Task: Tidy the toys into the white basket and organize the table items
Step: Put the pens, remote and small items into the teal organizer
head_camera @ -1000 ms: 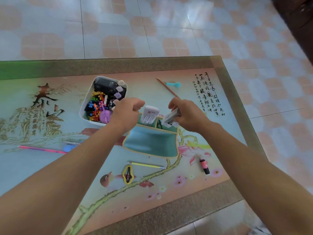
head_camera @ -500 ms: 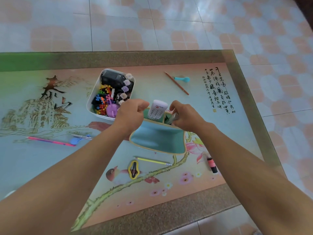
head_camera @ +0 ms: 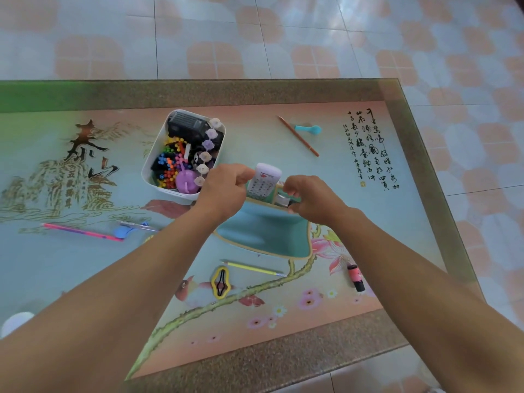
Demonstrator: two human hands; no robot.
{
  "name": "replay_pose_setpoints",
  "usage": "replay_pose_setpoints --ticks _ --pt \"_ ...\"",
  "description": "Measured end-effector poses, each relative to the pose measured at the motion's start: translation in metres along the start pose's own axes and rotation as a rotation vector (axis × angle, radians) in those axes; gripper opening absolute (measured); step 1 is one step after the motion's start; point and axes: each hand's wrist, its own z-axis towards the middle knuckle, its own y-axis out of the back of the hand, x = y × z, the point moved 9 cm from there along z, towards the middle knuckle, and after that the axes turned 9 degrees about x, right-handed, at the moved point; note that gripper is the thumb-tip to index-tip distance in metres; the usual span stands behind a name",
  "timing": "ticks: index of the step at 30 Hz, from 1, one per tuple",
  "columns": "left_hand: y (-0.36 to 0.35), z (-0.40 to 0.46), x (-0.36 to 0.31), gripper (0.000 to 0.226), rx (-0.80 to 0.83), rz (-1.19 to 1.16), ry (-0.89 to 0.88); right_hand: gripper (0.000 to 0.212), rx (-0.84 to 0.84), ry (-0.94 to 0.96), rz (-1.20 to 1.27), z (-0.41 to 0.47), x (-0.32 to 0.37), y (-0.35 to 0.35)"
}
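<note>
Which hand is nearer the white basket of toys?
Left. The left hand sits right at the white basket's near right corner, at the teal pouch opening. The right hand is farther right, beyond the remote.

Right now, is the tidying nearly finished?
About halfway. Toys already fill the white basket. A white remote stands in the teal pouch, whose top edge the left hand and right hand are gripping. Pencils, a pink tube and a hair clip still lie loose.
</note>
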Motion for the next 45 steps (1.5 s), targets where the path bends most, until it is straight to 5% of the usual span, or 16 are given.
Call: replay_pose_setpoints --ticks 10,25,30,37,45 --pt "0.007 -0.006 0.009 0.04 -0.015 -0.042 0.037 0.013 -0.111 0.022 -0.018 -0.004 0.01 0.009" --pt "0.079 -0.095 0.16 0.025 -0.138 -0.109 0.195 0.005 -0.028 0.231 0.227 -0.003 0.178 -0.094" --pt "0.13 -0.127 0.247 0.03 -0.224 0.109 0.337 0.01 -0.038 0.137 0.201 0.027 0.209 -0.136" --pt "0.133 -0.093 0.277 0.044 -0.097 0.489 0.222 0.012 -0.111 -0.024 0.098 0.067 0.219 -0.156" --pt "0.114 -0.079 0.308 0.024 0.017 0.706 0.135 0.029 -0.006 -0.129 -0.09 0.113 0.229 -0.19"
